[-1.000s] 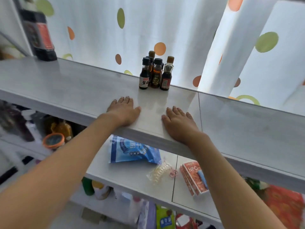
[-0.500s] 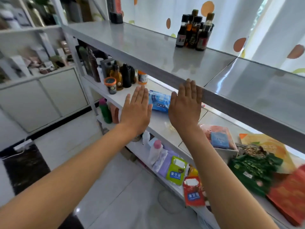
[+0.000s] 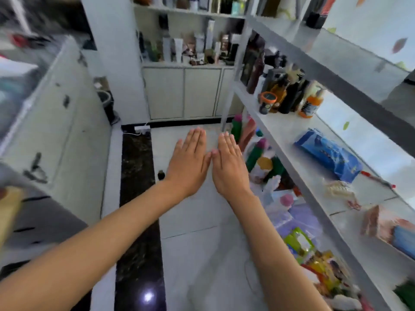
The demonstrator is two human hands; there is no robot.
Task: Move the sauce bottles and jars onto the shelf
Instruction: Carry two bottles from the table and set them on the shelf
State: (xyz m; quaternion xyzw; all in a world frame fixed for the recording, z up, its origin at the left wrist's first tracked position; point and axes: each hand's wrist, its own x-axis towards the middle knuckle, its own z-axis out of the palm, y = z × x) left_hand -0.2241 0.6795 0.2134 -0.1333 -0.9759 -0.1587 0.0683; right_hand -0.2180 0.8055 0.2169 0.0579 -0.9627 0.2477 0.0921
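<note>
Two bare arms reach out over the white floor [image 3: 202, 254], the left hand [image 3: 188, 162] and right hand [image 3: 229, 164] flat, fingers straight, thumbs touching, holding nothing, while farther off to the right dark sauce bottles [image 3: 289, 95] and an orange-lidded jar [image 3: 267, 102] stand on the middle shelf [image 3: 280, 126].

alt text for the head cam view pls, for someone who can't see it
Two empty hands, left hand and right hand, reach flat and side by side above a white tiled floor. A white shelf unit on the right holds bottles and packets.
</note>
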